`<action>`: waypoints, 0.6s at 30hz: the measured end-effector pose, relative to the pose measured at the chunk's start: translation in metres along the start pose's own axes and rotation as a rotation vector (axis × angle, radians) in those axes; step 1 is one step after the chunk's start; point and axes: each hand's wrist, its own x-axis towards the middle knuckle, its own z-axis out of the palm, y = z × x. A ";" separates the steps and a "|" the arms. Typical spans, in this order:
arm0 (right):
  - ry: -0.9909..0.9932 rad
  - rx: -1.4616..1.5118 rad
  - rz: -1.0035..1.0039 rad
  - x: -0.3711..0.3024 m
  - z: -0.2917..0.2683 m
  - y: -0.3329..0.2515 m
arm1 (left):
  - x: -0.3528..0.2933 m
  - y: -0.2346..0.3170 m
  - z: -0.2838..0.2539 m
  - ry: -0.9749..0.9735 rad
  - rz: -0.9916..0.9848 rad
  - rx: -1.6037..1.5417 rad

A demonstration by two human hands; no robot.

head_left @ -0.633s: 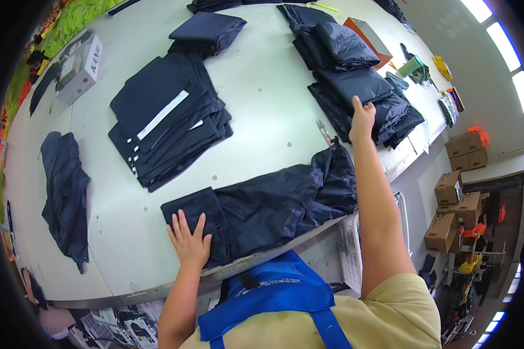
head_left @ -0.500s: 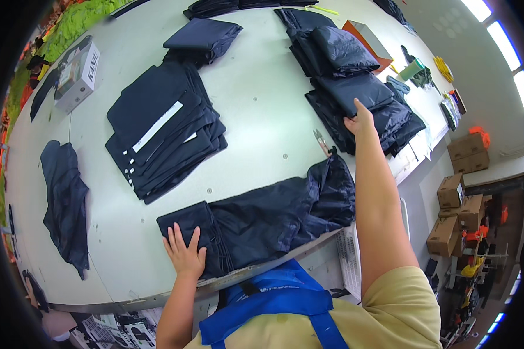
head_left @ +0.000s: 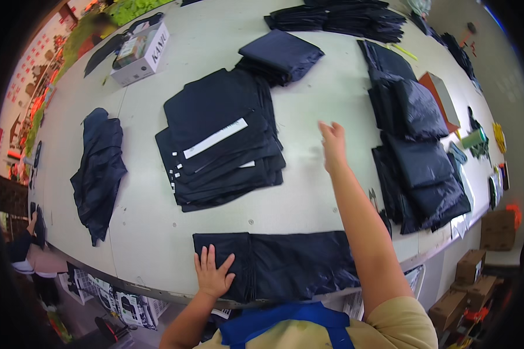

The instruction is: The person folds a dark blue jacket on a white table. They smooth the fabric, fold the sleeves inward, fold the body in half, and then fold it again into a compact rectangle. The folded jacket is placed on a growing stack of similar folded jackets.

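Observation:
A long dark cloth [head_left: 297, 264], thin and shiny, lies along the table's front edge. My left hand [head_left: 214, 273] rests on its folded left end with fingers spread flat. My right hand [head_left: 333, 145] reaches out above the bare tabletop, its fingers apart and nothing visible in them. It hangs between a pile of dark cut pieces [head_left: 221, 119] with a white strip on top and a stack of folded dark cloth [head_left: 416, 166] at the right. My right forearm covers part of the long cloth's right end.
Scissors [head_left: 372, 198] lie beside the right stack. An orange and white box [head_left: 438, 103] and a green roll [head_left: 473, 138] stand farther right. At left are a crumpled dark cloth [head_left: 99, 174] and a white carton [head_left: 140, 57]. Another person's hand [head_left: 33, 224] shows at the far left.
My right hand has left the folded stack and moved left over the tabletop. The long cloth's right part lies flatter. My left hand stays on the cloth, and the view has shifted.

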 end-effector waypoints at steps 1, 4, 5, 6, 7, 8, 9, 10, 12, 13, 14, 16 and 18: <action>-0.067 -0.035 -0.014 0.011 0.033 -0.014 | 0.000 -0.001 0.001 0.004 -0.009 -0.011; -0.087 0.175 0.241 0.060 0.105 -0.048 | -0.004 0.000 0.001 0.003 -0.038 -0.030; -0.053 0.256 0.320 0.076 0.123 -0.059 | -0.005 0.000 0.001 0.002 -0.046 -0.032; -0.018 0.337 0.401 0.091 0.141 -0.068 | -0.006 0.000 0.002 -0.009 -0.058 -0.020; 0.041 0.377 0.414 0.107 0.155 -0.070 | -0.007 -0.001 0.004 0.004 -0.044 -0.038; 0.104 0.419 0.424 0.124 0.165 -0.071 | -0.007 -0.003 0.005 0.018 -0.025 -0.057; 0.198 0.424 0.463 0.148 0.177 -0.067 | -0.006 -0.003 0.005 0.035 -0.018 -0.060; 0.234 0.418 0.524 0.139 0.190 -0.082 | -0.008 -0.002 0.006 0.033 -0.033 -0.054; 0.182 0.445 0.512 0.177 0.191 -0.060 | -0.006 -0.004 0.006 0.031 -0.014 -0.046; 0.188 0.498 0.449 0.216 0.181 -0.033 | -0.001 -0.008 0.005 0.040 0.011 -0.044; 0.015 0.591 0.405 0.207 0.179 -0.031 | -0.005 -0.007 0.007 0.041 -0.012 -0.042; 0.144 0.619 0.500 0.195 0.180 -0.041 | -0.010 -0.004 0.008 0.046 -0.038 -0.045; 0.148 0.525 0.543 0.177 0.162 -0.057 | -0.011 -0.002 0.008 0.048 -0.055 -0.045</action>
